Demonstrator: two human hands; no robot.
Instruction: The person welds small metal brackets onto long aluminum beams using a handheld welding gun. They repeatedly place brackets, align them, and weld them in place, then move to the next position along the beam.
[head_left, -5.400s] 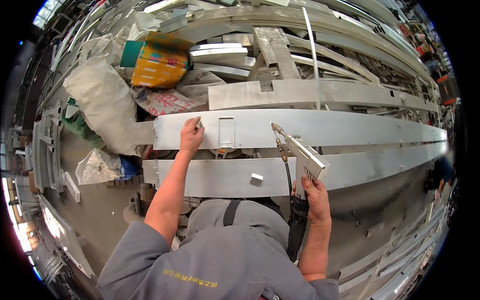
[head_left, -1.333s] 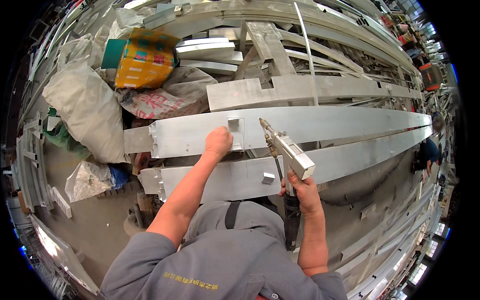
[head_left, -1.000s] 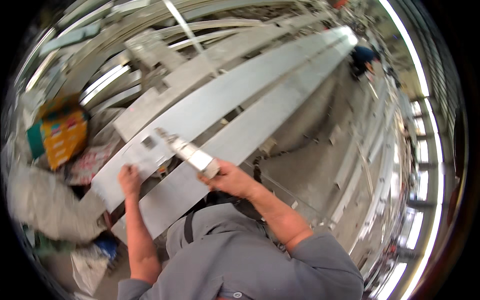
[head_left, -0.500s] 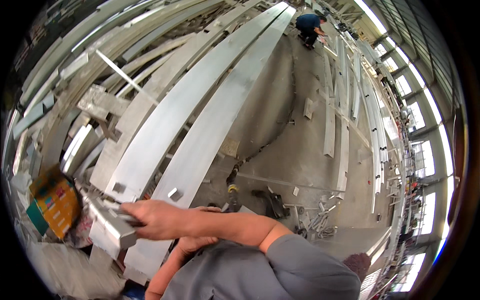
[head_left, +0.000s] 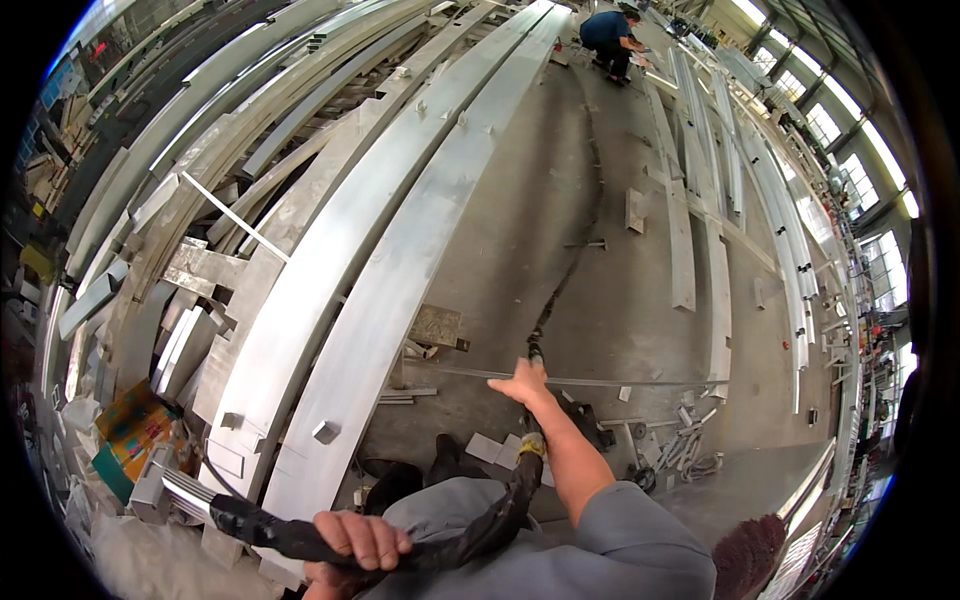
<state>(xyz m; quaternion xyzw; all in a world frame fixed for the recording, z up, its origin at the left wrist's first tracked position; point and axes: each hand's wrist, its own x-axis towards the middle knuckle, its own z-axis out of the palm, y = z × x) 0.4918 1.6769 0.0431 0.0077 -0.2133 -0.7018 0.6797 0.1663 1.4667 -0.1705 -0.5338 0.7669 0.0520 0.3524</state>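
Observation:
My left hand (head_left: 360, 540) is closed round the black-wrapped handle of a tool near the lower edge. Its ribbed silver shaft (head_left: 187, 494) leads to a grey box-shaped head (head_left: 152, 486) at the lower left. From the handle, a thick black hose (head_left: 515, 495) bends up past my body, with a yellow band on it. My right arm is stretched forward, and my right hand (head_left: 520, 384) is closed on this hose, thumb out to the left; its other fingers are mostly hidden. Two long silver metal beams (head_left: 365, 350) lie side by side to the left, small metal blocks (head_left: 326, 432) on them.
More metal profiles (head_left: 300, 120) are stacked at the left. A yellow-orange box (head_left: 138, 425) stands beside the tool head. The hose runs along the concrete floor (head_left: 490, 270) toward a crouching person (head_left: 610, 42). Metal scraps (head_left: 685, 440) and long profiles (head_left: 715, 290) lie at the right.
My right hand has left the tool at the lower left and reached forward right to the hose. My left hand now shows on the handle. The view has shifted.

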